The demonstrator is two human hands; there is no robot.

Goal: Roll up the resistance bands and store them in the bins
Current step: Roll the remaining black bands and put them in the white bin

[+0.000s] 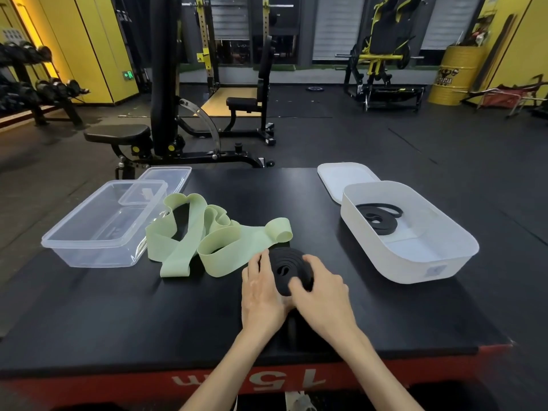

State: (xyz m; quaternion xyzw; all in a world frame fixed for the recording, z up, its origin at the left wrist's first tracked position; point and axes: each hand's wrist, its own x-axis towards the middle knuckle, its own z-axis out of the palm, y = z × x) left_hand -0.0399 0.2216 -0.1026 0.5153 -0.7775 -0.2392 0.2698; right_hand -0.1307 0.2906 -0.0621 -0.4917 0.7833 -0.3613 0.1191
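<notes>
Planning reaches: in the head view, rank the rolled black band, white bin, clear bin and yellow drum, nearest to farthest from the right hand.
1. rolled black band, gripped by the right hand.
2. white bin, just to the right.
3. clear bin, far to the left.
4. yellow drum, far back on the right.

A gym: a dumbbell rack (38, 87) stands on the left, with an adjustable weight bench (118, 134), a yellow power rack (207, 40) and a yellow-framed plate-loaded machine (382, 54) on black rubber flooring (385, 137).
</notes>
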